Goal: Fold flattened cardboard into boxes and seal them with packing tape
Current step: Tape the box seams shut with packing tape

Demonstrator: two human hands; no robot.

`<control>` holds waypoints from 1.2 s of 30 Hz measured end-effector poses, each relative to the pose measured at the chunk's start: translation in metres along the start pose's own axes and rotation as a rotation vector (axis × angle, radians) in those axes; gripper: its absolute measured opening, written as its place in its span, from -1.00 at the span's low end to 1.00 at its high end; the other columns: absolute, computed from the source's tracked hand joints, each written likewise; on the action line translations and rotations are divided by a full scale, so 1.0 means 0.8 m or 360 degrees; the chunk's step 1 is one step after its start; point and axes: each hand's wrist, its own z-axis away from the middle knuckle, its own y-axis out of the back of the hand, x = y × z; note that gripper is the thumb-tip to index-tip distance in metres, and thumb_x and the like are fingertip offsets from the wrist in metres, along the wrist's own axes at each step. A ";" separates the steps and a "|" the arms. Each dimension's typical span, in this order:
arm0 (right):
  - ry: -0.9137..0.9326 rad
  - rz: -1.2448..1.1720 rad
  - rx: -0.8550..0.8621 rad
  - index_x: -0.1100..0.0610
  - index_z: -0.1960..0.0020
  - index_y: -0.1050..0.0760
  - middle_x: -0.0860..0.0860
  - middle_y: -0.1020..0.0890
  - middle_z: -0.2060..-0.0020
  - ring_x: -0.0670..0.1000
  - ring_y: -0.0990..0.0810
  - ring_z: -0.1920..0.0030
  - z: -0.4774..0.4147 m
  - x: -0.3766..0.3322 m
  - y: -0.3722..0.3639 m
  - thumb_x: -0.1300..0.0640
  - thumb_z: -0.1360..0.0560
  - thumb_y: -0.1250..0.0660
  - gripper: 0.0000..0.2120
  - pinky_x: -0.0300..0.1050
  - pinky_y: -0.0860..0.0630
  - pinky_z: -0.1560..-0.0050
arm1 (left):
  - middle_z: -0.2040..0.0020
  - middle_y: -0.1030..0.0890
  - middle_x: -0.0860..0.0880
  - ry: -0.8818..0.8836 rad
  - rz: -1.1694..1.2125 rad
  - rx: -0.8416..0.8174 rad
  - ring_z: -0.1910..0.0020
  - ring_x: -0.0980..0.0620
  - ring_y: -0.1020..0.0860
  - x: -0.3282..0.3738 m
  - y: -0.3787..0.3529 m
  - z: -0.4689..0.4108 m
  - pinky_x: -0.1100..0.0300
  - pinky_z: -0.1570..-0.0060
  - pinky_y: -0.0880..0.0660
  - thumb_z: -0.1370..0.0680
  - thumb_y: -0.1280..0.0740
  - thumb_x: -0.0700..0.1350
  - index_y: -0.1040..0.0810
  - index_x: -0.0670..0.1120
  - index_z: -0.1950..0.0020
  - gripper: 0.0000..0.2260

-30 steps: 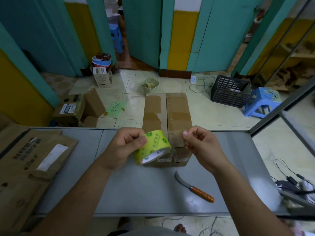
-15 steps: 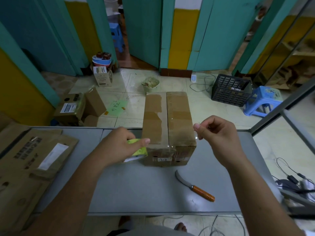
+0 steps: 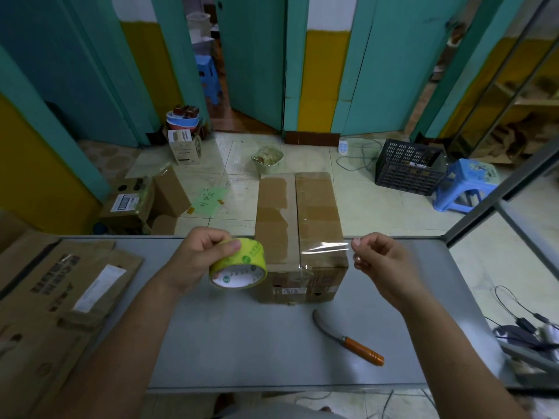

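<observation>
A grey table (image 3: 272, 352) fills the lower half of the frame. Beyond its far edge lie a pale tiled floor (image 3: 363, 204) and teal doors with yellow wall panels between them. A stack of flattened cardboard (image 3: 60, 297) lies on the table at lower left, and a knife (image 3: 348, 338) with an orange handle lies right of centre. The cardboard box (image 3: 299, 225) stands at the table's far edge in mid-frame, its top flaps closed along a centre seam. The left hand (image 3: 199, 258) grips the yellow-green tape roll (image 3: 239, 264) just left of the box, fingers curled over it and thumb on its outer face. The right hand (image 3: 381, 261), just right of the box, pinches the free end of a clear tape strip (image 3: 325, 247) that stretches over the box's near end. On the floor, a pale bucket (image 3: 267, 160) holds light scraps, stacked basins (image 3: 183, 120) hold brown blocks, and an open brown carton (image 3: 133, 204) lies at left. A black crate (image 3: 405, 170), its contents unclear, sits beside a blue stool (image 3: 465, 186) at right.
</observation>
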 end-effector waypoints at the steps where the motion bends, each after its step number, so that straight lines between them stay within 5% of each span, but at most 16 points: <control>1: 0.0067 0.0060 0.0012 0.24 0.15 -0.59 0.15 -0.57 0.29 0.08 -0.55 0.25 0.000 -0.003 0.000 0.05 -0.45 -0.52 -0.75 -0.09 -0.60 0.13 | 0.45 -0.46 -0.08 0.0013 -0.0096 -0.0033 0.48 0.05 -0.41 0.001 0.002 -0.001 0.25 0.45 -0.32 -0.52 -0.47 -0.04 -0.59 -0.10 0.37 -0.71; 4: 0.0217 0.0123 0.0100 0.27 0.13 -0.58 0.16 -0.61 0.30 0.03 -0.59 0.30 0.001 -0.018 0.014 0.04 -0.45 -0.53 -0.71 -0.16 -0.60 0.19 | 0.46 -0.42 0.02 0.0068 -0.0470 -0.0073 0.46 0.10 -0.37 0.002 0.015 -0.005 0.23 0.43 -0.27 -0.44 -0.50 0.21 -0.58 -0.03 0.40 -0.61; 9: 0.0249 0.0316 0.0114 0.20 0.12 -0.62 0.18 -0.67 0.25 0.10 -0.63 0.22 -0.001 -0.019 0.033 0.02 -0.50 -0.55 -0.76 0.01 -0.62 0.09 | 0.48 -0.27 0.04 0.0297 -0.1469 0.0005 0.48 0.10 -0.30 -0.012 0.035 -0.014 0.12 0.34 -0.21 -0.42 -0.45 0.46 -0.43 -0.04 0.43 -0.40; 14: 0.0048 0.0282 0.0219 0.29 0.12 -0.61 0.12 -0.64 0.32 0.09 -0.60 0.26 -0.003 0.024 0.030 0.07 -0.49 -0.55 -0.73 -0.01 -0.61 0.10 | 0.44 -0.43 0.06 0.0346 -0.1420 -0.0046 0.41 0.06 -0.45 -0.026 0.040 -0.020 0.10 0.29 -0.32 -0.33 -0.40 0.53 -0.55 -0.10 0.30 -0.34; 17: -0.0067 0.0278 0.0200 0.27 0.12 -0.64 0.13 -0.65 0.31 0.12 -0.61 0.24 0.001 0.049 0.032 0.06 -0.48 -0.55 -0.74 -0.05 -0.63 0.12 | 0.25 -0.65 0.07 0.0396 -0.1471 -0.0159 0.21 0.05 -0.63 -0.036 0.040 -0.024 0.04 0.15 -0.55 -0.34 -0.37 0.53 -0.64 0.06 0.18 -0.47; 23: -0.0157 0.0209 0.0212 0.28 0.13 -0.65 0.17 -0.64 0.27 0.16 -0.59 0.20 -0.011 0.061 0.037 0.11 -0.49 -0.55 -0.77 0.07 -0.62 0.02 | 0.27 -0.61 0.08 0.0434 -0.1480 -0.0235 0.26 0.07 -0.59 -0.047 0.039 -0.038 0.11 0.22 -0.45 -0.33 -0.36 0.53 -0.63 0.08 0.19 -0.49; 36: -0.0342 0.0112 0.0218 0.29 0.13 -0.64 0.18 -0.60 0.30 0.11 -0.58 0.22 -0.019 0.083 0.040 0.12 -0.47 -0.55 -0.78 -0.04 -0.62 0.11 | 0.26 -0.62 0.10 0.0556 -0.1293 -0.0339 0.19 0.07 -0.60 -0.074 0.041 -0.057 0.11 0.15 -0.50 -0.37 -0.51 0.43 -0.68 0.05 0.17 -0.55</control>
